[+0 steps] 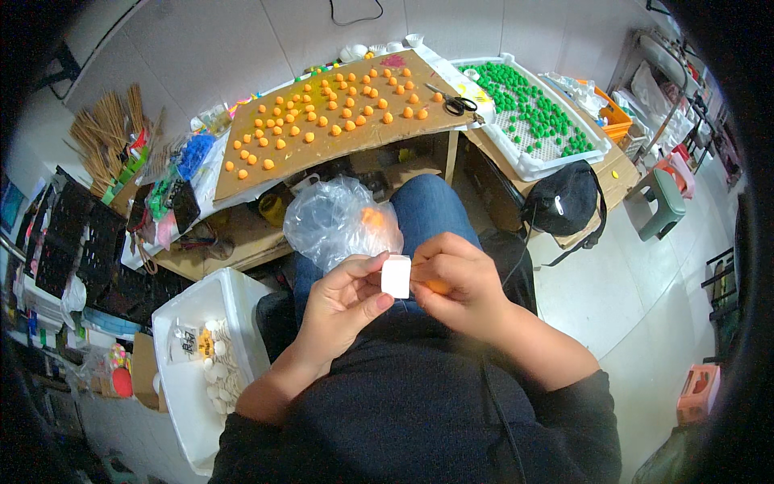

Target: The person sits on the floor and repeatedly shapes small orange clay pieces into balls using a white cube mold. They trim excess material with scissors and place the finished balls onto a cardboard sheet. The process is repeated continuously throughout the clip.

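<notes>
My left hand (338,293) pinches a small white rectangular block (396,278) between thumb and fingers. Close against its right side, my right hand (462,284) has its fingers curled around a piece of orange material (438,286); the fingertips are partly hidden. Whether the right fingers also grip the block cannot be seen. Just beyond my hands, a clear plastic bag (320,224) rests on my lap, with an orange lump (373,216) showing through it. On the table ahead, a cardboard sheet (296,158) carries many small orange balls (387,118).
Black-handled scissors (461,106) lie on the cardboard's right end. Beside it stands a white perforated tray (514,158) of green balls (535,112). A black bag (562,202) sits nearer me. At my left is a white foam box (245,314) with white discs (222,369). A green stool (656,202) stands right.
</notes>
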Tool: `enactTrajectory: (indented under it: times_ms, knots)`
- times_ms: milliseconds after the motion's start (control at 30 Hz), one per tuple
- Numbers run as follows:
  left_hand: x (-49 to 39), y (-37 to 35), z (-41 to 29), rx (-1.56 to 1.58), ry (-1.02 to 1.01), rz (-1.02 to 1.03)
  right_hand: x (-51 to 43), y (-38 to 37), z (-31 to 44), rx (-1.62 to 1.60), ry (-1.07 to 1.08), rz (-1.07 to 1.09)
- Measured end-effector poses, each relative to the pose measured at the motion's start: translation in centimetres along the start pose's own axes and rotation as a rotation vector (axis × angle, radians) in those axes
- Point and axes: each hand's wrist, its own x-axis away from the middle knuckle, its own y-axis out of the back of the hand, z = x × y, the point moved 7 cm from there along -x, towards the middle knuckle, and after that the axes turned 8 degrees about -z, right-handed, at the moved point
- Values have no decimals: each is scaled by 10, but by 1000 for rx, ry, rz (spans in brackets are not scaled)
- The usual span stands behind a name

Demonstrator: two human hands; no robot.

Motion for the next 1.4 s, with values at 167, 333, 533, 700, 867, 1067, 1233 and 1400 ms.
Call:
enactTrajectory:
  times_ms: [167,333,533,700,867,1067,1233,1400]
  knots:
    - [-4,-4,-1,65,27,-43,4,-1,-35,-608,-587,83]
    - [-4,-9,-8,-47,-46,-29,6,1,-36,-471,-552,54]
    - [1,-3,-5,-25,-70,-50,7,3,-24,-238,-260,-116]
    - [2,0,-2,-72,-110,-31,6,0,-18,-188,-206,-103]
    - [-4,-5,0,-13,-41,-2,-5,5,-22,-326,-292,65]
    - [-3,-9,-12,-185,-122,-27,-4,8,-26,-338,-338,106]
    - [3,-5,-15,-203,-131,-22,-4,9,2,-108,-4,-39]
    - [8,5,-11,-239,-153,-175,4,7,13,-140,41,12]
